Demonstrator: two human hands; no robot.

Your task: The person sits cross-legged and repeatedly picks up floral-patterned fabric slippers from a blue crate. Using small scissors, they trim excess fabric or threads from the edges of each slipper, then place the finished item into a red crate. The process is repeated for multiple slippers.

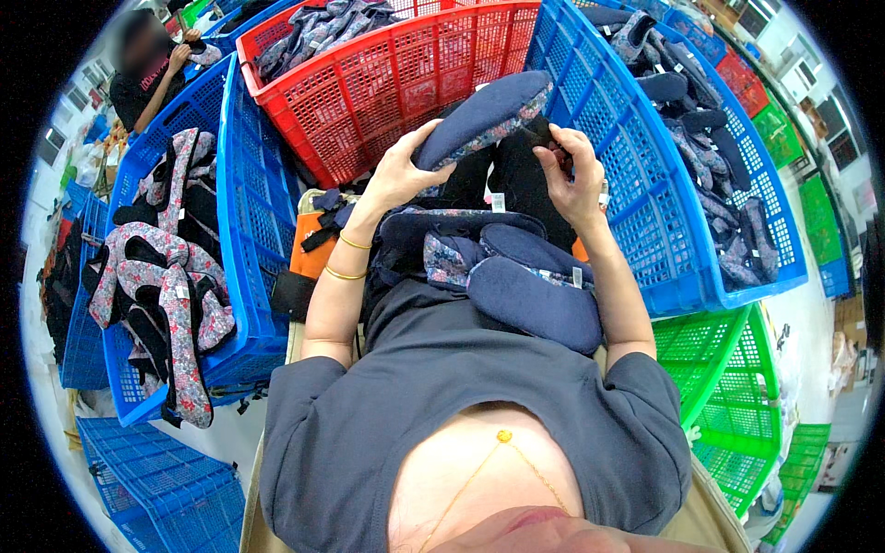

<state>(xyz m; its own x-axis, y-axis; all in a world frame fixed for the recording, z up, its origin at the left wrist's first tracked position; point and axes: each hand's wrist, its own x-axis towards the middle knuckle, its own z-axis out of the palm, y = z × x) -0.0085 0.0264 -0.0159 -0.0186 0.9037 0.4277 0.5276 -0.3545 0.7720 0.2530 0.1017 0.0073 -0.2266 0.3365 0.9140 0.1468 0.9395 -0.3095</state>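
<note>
My left hand (pixel 406 173) is closed around one end of a slipper (pixel 484 115), raised over my lap with its navy sole facing up and a floral side showing. At the slipper's other end, my right hand (pixel 573 173) has thumb and fingers bent together. A dark piece shows at those fingertips, but I cannot tell whether it belongs to the slipper. Several more navy and floral slippers (pixel 533 302) lie on my lap, some with small white tags.
A red crate (pixel 387 92) with slippers stands ahead. Blue crates flank me, the left one (pixel 263 203) heaped with pinkish floral slippers, the right one (pixel 636 184) beside navy ones. A green crate (pixel 737 415) is at lower right. Another person (pixel 143 83) handles a slipper at far left.
</note>
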